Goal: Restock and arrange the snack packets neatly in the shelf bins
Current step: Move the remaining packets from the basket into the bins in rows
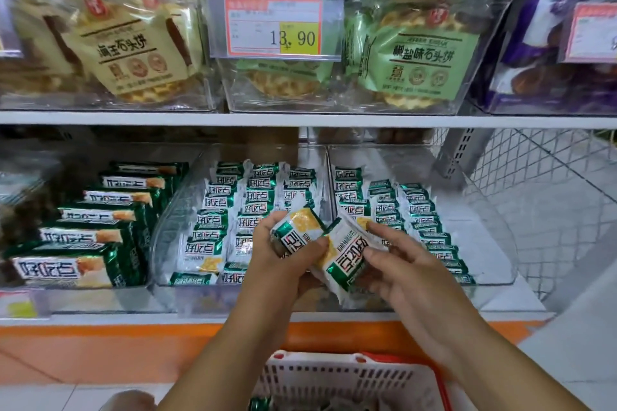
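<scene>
**Packets held over bins**

Left hand (pixel 283 257) curls round one packet (pixel 295 230); right hand (pixel 410 267) pinches a second packet (pixel 340 260). Both hide the front rows of the middle bin (pixel 187 210). The right bin (pixel 484 243) has bare floor along its right side. The basket (pixel 334 377) is cut off below.

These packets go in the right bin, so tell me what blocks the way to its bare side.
Nothing visible. The left hand and right hand hold the packets before the right bin; its bare side, beside the stocked rows, lies open.
</scene>
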